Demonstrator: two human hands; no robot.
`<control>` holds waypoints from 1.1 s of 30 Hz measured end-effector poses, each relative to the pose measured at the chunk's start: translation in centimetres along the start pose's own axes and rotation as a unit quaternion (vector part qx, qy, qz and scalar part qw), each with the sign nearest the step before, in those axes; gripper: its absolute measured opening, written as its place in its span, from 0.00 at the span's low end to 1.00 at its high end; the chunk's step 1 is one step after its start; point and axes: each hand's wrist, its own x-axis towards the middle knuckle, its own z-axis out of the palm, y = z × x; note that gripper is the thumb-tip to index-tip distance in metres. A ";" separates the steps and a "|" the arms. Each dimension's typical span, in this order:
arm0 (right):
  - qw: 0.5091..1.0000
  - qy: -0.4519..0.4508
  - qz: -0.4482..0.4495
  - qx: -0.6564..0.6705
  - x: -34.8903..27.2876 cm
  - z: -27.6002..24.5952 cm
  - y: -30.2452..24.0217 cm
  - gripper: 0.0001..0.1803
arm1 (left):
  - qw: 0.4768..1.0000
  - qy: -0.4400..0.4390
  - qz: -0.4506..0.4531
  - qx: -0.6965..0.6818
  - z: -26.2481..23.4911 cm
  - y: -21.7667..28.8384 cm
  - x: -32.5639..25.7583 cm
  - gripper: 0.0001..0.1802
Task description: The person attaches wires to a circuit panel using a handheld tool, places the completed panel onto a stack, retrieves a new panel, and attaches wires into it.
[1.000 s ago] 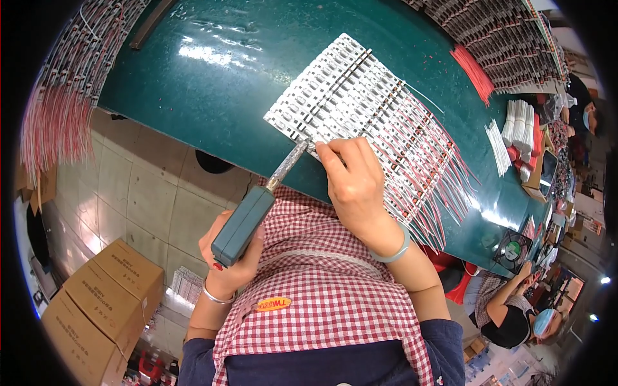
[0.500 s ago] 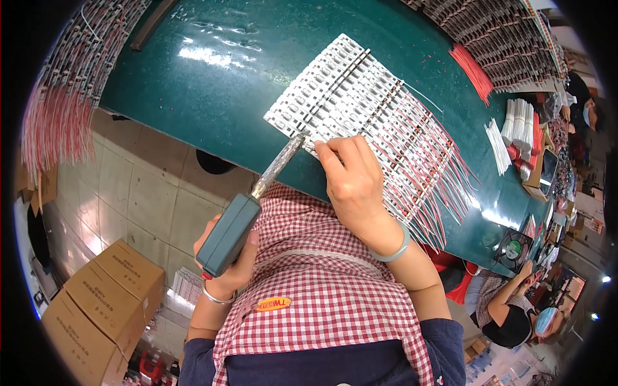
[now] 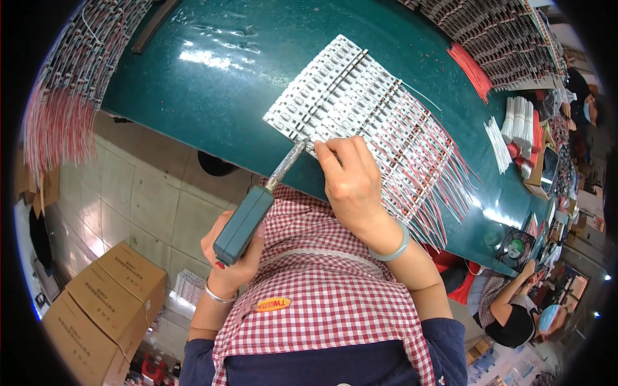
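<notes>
Left hand [image 3: 235,260] grips a teal soldering iron [image 3: 244,222] by its stiff handle, right hand [image 3: 351,186] closed, pinching light, flimsy wired strips [image 3: 360,109] beside its tip.

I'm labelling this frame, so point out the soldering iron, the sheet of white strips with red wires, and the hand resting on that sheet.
soldering iron [image 3: 244,224], head view, teal handle.
sheet of white strips [image 3: 335,96], head view, white middle.
right hand [image 3: 351,186], head view, back of hand.

Soldering iron [image 3: 248,222] gripped in left hand [image 3: 232,257], tip at near edge of strip panel [image 3: 360,122] on table [image 3: 219,90]; right hand [image 3: 351,186] pressed on panel just right of tip; cardboard boxes [image 3: 103,309] below-left of grip; wire bundles [image 3: 64,96] far left.
</notes>
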 end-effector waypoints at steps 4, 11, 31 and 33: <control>1.000 -0.004 0.000 -0.003 0.0 0.0 0.0 0.13 | 1.000 0.008 0.014 0.007 0.0 -0.3 -0.2 0.11; 1.000 -0.002 -0.001 0.000 0.0 0.0 -0.1 0.14 | 0.990 0.048 -0.113 -0.074 0.0 -1.5 -2.4 0.14; 0.951 0.099 0.192 -0.221 -6.5 -15.4 19.4 0.08 | 0.939 0.089 -0.191 -0.271 0.9 0.4 0.3 0.20; 0.953 0.100 0.250 -0.141 -6.6 -15.5 18.3 0.06 | 0.939 0.090 -0.192 -0.272 1.2 1.0 1.0 0.20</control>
